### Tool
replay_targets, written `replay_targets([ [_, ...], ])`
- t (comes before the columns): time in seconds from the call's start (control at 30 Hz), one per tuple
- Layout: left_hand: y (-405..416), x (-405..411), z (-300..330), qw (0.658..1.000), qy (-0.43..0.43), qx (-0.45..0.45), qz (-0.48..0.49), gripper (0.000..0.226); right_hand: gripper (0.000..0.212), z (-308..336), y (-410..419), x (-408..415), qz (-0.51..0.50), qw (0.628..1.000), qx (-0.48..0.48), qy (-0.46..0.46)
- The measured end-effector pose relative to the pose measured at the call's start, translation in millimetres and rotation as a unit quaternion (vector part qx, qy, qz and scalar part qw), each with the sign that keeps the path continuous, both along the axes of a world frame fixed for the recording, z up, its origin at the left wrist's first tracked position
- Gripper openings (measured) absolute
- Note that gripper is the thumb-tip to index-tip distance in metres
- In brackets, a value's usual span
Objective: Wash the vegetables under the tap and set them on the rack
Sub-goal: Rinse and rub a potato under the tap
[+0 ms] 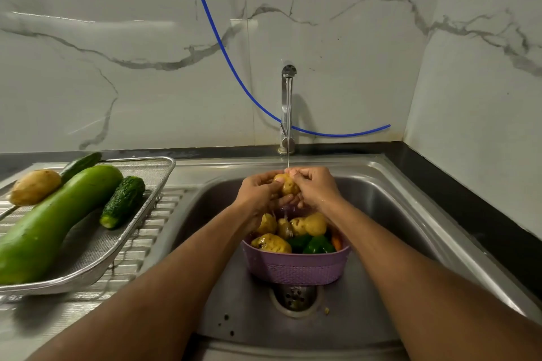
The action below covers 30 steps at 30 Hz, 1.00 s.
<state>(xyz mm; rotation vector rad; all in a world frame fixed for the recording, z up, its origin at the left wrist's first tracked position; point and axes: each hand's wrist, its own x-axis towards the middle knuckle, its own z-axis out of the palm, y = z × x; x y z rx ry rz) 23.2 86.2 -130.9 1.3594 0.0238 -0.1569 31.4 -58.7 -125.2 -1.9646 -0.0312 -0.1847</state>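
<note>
Potato [288, 184] sits between both hands under the thin stream of water [288, 126] falling from the tap [286, 108], held above the purple basket [296, 268] in the sink [390, 214]. Both forearms reach forward from the lower edge of the view and meet over the basin. The left hand [258, 189] wraps its curled fingers round the potato's left side, and the right hand [315, 187] curls round its right side, fingertips meeting at the top where the water lands. The potato is yellow-brown, wet and marked with dark specks. Below it, the basket holds more potatoes [272, 243], green peppers [315, 245] and a sliver of something orange. To the left, a mesh rack [140, 205] on the drainboard carries a long pale-green gourd [52, 223], a bumpy dark-green gourd [123, 202], a cucumber [80, 163] and another potato [35, 186].
</note>
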Motion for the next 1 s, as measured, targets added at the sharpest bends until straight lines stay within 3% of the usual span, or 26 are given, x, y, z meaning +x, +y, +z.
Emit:
replay_targets([
  [0.13, 1, -2, -1, 1.0, 0.0, 0.019, 0.016, 0.024, 0.028, -4, -5, 4, 0.034, 0.997, 0.047, 0.057],
  [0.33, -10, -5, 1, 0.998, -0.051, 0.046, 0.007, 0.024, 0.026, -4, -2, -1, -0.08, 0.992, 0.102, 0.005],
  [0.43, -13, -5, -1, 0.995, -0.064, 0.069, 0.032, 0.023, 0.03, -3, -1, 0, -0.081, 0.992, 0.096, 0.011],
  [0.57, -13, -5, -1, 0.998, -0.005, 0.01, 0.067, 0.024, 0.031, 2, 2, -3, 0.005, 0.994, 0.105, 0.037],
  [0.67, -17, -3, 0, 0.995, 0.047, -0.027, 0.084, 0.029, 0.032, 1, 9, -5, 0.002, 0.991, 0.125, 0.041],
  [0.87, -23, 0, -10, 0.988, 0.017, 0.133, 0.077, 0.044, 0.023, -6, 20, -10, -0.101, 0.992, 0.079, 0.011],
  [1.0, -18, 1, -11, 0.972, -0.054, 0.216, 0.074, 0.044, 0.02, 0, 20, -13, -0.068, 0.991, 0.095, 0.061],
])
